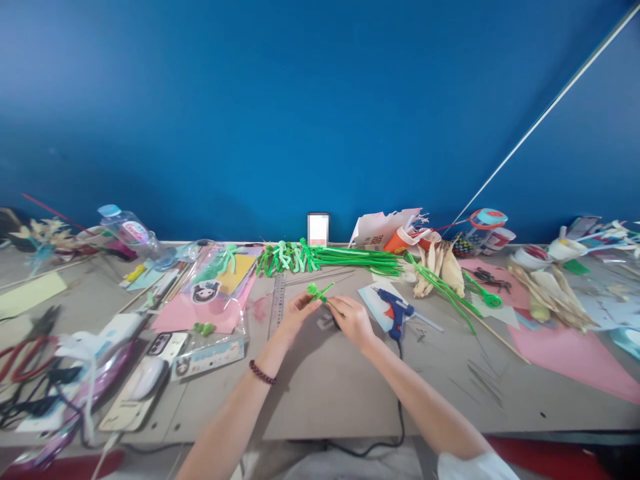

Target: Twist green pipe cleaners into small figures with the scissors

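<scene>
Well left of the blue glue gun [397, 315], a ruler [279, 300] lies on the table [325, 393]; nearer the gun, the left hand [298, 312] pinches a small green pipe-cleaner piece [314, 291], held up between both hands; just left of the gun, the right hand [357, 321] pinches its thin stem; the step looks like twisting or bending, so the next move calls for a steady left pinch while the right turns

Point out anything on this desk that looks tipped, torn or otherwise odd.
Beyond the glue gun, the orange cup appears tipped over rather than standing upright. The pale card near it has a ragged top edge, as if torn.
</scene>
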